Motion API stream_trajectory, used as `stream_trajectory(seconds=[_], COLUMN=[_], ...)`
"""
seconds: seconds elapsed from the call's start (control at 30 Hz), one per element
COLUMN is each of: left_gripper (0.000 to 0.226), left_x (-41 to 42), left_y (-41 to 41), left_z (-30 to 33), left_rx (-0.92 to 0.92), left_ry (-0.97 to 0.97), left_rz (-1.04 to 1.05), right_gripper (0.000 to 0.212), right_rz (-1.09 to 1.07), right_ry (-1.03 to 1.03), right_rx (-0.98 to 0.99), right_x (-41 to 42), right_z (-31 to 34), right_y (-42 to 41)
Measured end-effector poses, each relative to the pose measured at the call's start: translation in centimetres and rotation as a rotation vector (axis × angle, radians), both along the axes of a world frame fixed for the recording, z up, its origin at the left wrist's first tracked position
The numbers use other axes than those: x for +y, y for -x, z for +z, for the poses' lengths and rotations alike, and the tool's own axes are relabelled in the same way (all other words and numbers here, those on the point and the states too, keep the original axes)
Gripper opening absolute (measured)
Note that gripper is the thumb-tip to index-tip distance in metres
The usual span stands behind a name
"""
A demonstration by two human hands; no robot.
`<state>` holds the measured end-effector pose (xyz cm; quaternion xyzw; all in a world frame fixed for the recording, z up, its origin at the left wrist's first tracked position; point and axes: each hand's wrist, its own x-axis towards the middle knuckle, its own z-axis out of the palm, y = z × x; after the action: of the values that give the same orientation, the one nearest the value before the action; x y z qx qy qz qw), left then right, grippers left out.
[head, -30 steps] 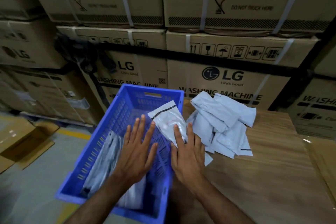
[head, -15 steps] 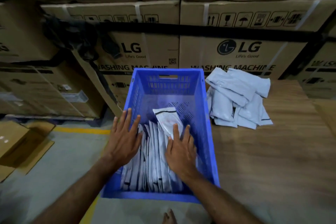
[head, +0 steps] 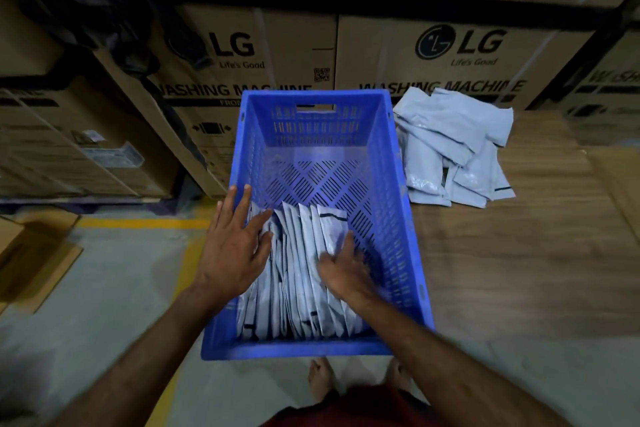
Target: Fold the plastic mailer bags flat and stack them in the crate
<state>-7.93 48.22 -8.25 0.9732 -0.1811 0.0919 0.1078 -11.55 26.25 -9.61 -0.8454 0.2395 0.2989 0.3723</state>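
The left hand (head: pixel 232 248) lies flat with fingers spread, pressing the left side of the row of folded mailer bags (head: pixel 298 274) standing on edge in the near half of the blue crate (head: pixel 398 163), while the right hand (head: pixel 343 270), blurred, rests with fingers loosely extended on the row's rightmost bag and grips nothing that can be made out. The crate sits at the left edge of the wooden bench (head: pixel 519 253), and a loose pile of unfolded mailers (head: pixel 453 146) lies just beside its far right wall, before stacked cardboard cartons (head: pixel 450 55)

Dim warehouse light, wide-angle bending at edges, right hand (head: pixel 343 272) motion-blurred
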Motion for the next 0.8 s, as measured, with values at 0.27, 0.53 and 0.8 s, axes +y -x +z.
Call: stream_trajectory(seconds=[0.27, 0.53, 0.8], left_gripper=[0.051, 0.053, 0.054], left_x=[-0.1, -0.4, -0.8], left_y=[0.1, 0.2, 0.5], left_z=[0.3, 0.5, 1.0], left_rx=[0.010, 0.005, -0.049], left_ry=[-0.006, -0.011, -0.069], left_rz=[-0.006, 0.002, 0.002], right_gripper=[0.122, 0.124, 0.122], right_rz=[-0.107, -0.027, 0.047], right_ry=[-0.296, -0.239, -0.171], right_rx=[0.136, 0.147, 0.086], right_x=[2.1, 4.0, 3.1], right_z=[-0.3, -1.3, 0.0], right_y=[0.2, 0.2, 0.6])
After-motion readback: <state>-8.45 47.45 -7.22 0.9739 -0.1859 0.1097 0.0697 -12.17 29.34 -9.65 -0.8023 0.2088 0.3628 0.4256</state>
